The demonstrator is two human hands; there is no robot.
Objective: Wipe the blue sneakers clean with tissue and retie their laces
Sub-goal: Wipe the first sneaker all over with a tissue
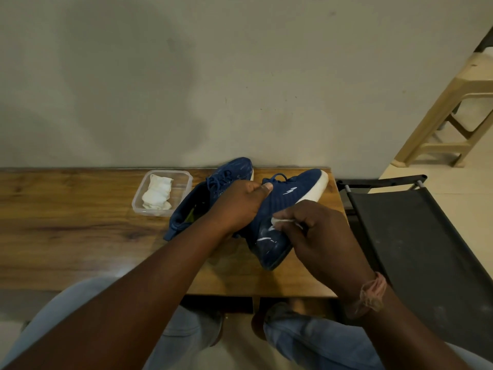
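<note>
Two blue sneakers with white soles are on the wooden table (80,236). The right sneaker (288,198) is tipped on its side, sole facing right. My left hand (237,204) grips its upper near the laces. My right hand (322,236) pinches a small white tissue (280,221) and holds it against the sneaker's heel side. The left sneaker (202,198) lies behind my left hand, toe toward the wall, its laces tied in a bow.
A clear plastic container (184,182) holding crumpled white tissues (157,193) sits left of the sneakers. A wall runs along the table's far edge. A black folding chair (416,236) stands at the right, and a beige plastic stool (453,108) farther back.
</note>
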